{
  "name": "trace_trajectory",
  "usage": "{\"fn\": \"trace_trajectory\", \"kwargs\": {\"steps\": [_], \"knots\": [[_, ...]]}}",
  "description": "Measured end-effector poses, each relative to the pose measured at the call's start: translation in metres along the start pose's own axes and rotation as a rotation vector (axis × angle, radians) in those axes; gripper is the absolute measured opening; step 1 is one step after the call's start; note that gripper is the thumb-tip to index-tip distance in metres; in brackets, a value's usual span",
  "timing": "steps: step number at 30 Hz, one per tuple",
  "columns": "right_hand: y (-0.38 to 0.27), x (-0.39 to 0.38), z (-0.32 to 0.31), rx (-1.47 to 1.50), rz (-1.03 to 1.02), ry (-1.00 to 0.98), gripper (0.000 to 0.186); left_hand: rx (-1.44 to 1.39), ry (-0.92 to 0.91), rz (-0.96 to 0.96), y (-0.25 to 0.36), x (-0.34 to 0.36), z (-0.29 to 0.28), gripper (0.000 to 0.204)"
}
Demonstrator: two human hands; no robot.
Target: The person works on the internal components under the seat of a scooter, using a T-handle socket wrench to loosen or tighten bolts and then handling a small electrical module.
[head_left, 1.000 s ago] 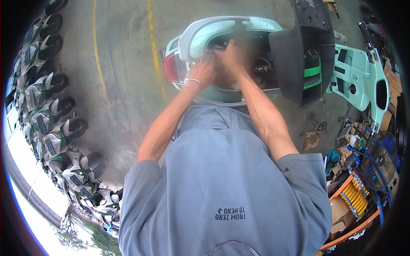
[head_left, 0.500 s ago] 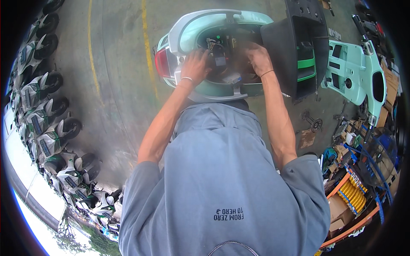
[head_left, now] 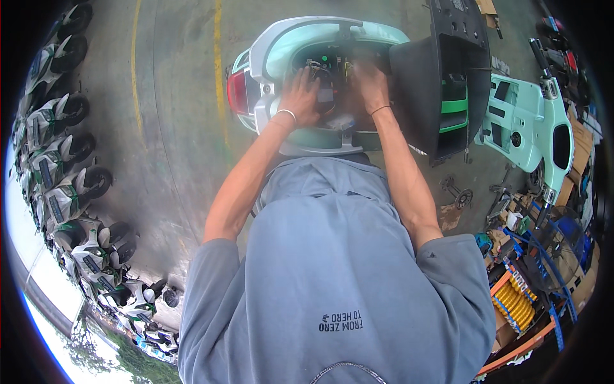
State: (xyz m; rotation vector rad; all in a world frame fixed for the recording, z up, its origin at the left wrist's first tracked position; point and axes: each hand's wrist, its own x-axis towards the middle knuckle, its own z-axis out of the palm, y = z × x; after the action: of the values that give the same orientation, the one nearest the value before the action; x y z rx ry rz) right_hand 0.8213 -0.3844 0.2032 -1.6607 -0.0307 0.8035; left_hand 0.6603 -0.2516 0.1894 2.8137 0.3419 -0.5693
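Observation:
A mint-green scooter rear body (head_left: 377, 32) with a grey grab rail (head_left: 260, 54) and a red tail light (head_left: 237, 93) lies in front of me. Inside its dark opening are wires (head_left: 314, 64) and a black unit with a pale label (head_left: 326, 95). My left hand (head_left: 300, 101) rests over the opening's left side, fingers stretched and slightly apart beside the wires and unit. Across the opening, my right hand (head_left: 372, 88) reaches in at the right; motion blur smears its fingers, so any hold is unclear. A pale, crumpled-looking piece (head_left: 342, 121) lies at the near rim.
A large black panel (head_left: 419, 70) with green trim stands right of the opening. Farther right is a mint-green front body with handlebar (head_left: 526, 118). Parked scooters (head_left: 67, 169) line the left. At lower right are a shelf with yellow coiled hose (head_left: 515, 306) and a fan (head_left: 558, 246).
My right hand has shifted left and slightly upward, deeper over the opening. My left hand has moved a little to the right, its fingers more stretched. The whole view has shifted slightly.

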Motion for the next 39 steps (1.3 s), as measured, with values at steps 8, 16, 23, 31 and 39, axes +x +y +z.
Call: {"fn": "trace_trajectory", "kwargs": {"steps": [8,16,23,31,39], "knots": [[0.006,0.055,0.046,-0.773,-0.455,-0.026,0.024,-0.08,0.14,-0.193,0.009,0.005,0.015,0.098],[-0.005,0.063,0.072,-0.823,-0.298,0.109,0.027,-0.178,0.24,-0.171,0.005,0.001,0.022,0.099],[0.031,0.074,0.074,-0.896,-0.262,0.052,0.031,-0.183,0.35,-0.165,0.01,0.002,0.034,0.094],[0.021,0.068,0.097,-0.977,-0.246,0.1,0.039,-0.131,0.413,-0.199,0.009,0.003,0.043,0.086],[0.058,0.1,0.089,-0.926,-0.112,0.031,0.034,-0.159,0.407,-0.207,0.013,0.002,0.04,0.082]]}}
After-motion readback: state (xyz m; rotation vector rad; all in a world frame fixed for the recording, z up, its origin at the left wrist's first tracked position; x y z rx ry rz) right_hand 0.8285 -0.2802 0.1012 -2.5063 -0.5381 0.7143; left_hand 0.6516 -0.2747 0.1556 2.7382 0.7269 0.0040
